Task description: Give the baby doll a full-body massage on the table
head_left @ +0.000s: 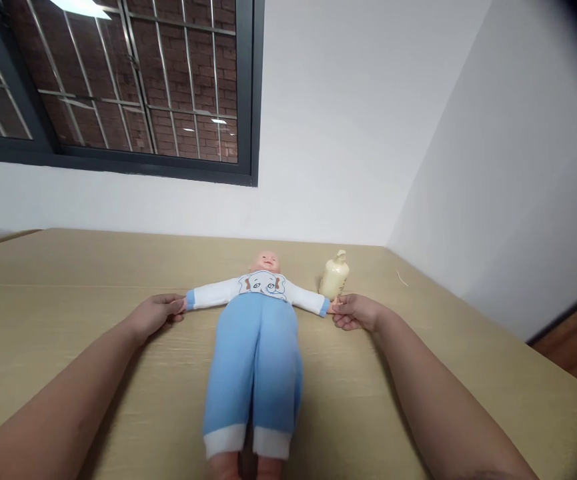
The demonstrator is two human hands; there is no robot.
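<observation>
A baby doll (255,353) lies on its back on the wooden table, its head at the far end and its feet cut off by the lower edge of the view. It wears a white top (263,285) with a cartoon animal face and blue trousers with white cuffs. Both its arms are stretched straight out sideways. My left hand (161,313) pinches the doll's hand on the left, just past the blue cuff. On the other side, my right hand (355,312) is closed round the doll's other hand. Right behind that hand stands a cream pump bottle (335,275), upright.
The light wooden tabletop (118,267) reaches back to a white wall (328,133). A dark-framed window (254,100) with metal bars is at the upper left. A thin pale strip (402,278) lies right of the bottle.
</observation>
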